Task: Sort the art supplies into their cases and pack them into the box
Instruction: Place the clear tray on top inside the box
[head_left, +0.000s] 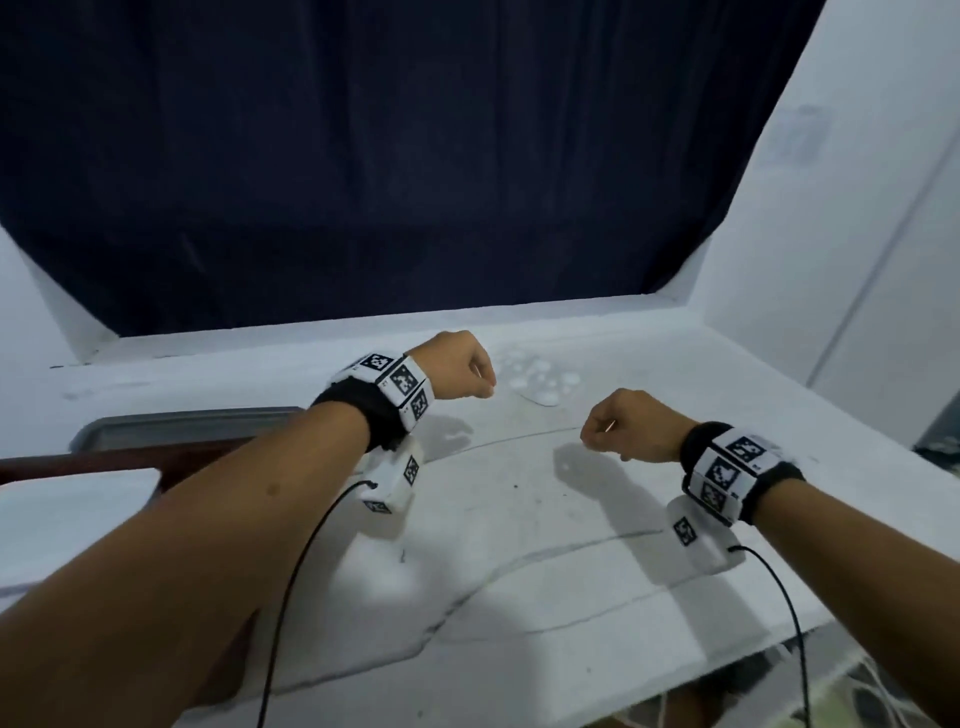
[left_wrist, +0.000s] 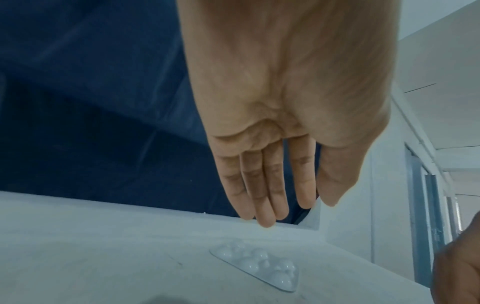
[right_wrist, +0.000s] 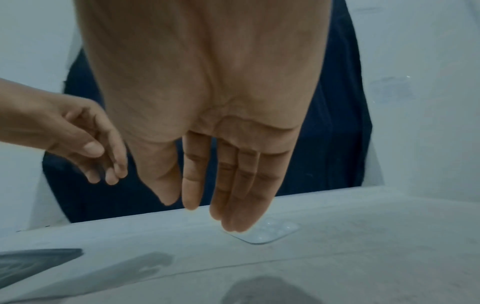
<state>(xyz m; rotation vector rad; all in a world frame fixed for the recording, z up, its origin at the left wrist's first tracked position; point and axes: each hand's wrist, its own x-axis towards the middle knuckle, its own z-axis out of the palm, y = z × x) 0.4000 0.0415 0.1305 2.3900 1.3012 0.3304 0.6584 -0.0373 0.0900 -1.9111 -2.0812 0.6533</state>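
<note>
The clear plastic paint palette (head_left: 540, 382) lies flat on the white desk (head_left: 571, 519), wells up, its long axis running away from you toward the back edge, probably parked there for pickup. Your left hand (head_left: 464, 372) and right hand (head_left: 626, 426) hover near it, fingers loose, empty.

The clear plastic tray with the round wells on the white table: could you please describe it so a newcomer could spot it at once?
Start at the white table before the dark curtain. Near its far edge, just beyond both hands, lies the clear plastic tray. Its domed, glossy wells set it apart from the flat surface.
</note>
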